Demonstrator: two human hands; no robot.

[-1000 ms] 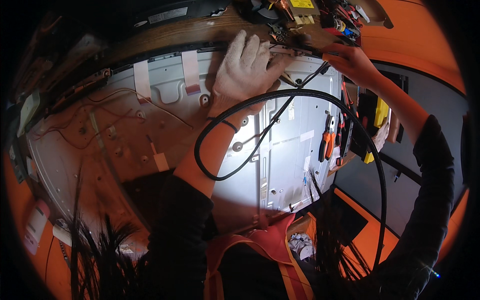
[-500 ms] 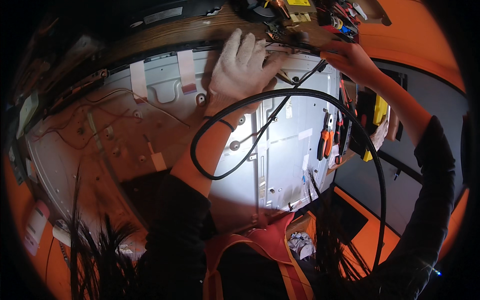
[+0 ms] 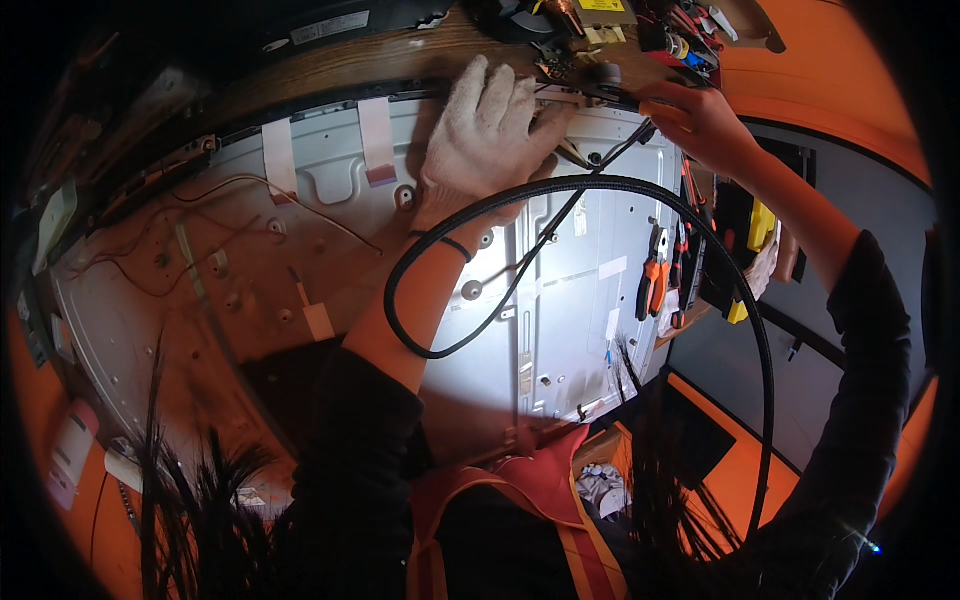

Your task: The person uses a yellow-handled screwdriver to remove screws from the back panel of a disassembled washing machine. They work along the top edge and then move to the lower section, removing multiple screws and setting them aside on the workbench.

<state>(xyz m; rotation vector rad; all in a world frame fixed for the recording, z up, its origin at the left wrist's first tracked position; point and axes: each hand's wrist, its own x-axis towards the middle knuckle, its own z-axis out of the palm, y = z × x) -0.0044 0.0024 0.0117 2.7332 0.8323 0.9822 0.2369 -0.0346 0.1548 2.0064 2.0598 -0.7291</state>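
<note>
Pliers (image 3: 654,278) with orange-and-black handles, dark wooden bench (image 3: 385,62) along the top, black casing (image 3: 330,26) bearing a pale label, copper-coloured coil (image 3: 568,14), jumbled small tools (image 3: 690,45) at upper right, crumpled whitish material (image 3: 603,488) lower down

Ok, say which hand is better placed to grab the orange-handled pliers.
Probably the right hand: it is nearer the pliers, on their side of the panel; the gloved left hand is farther away.
</note>
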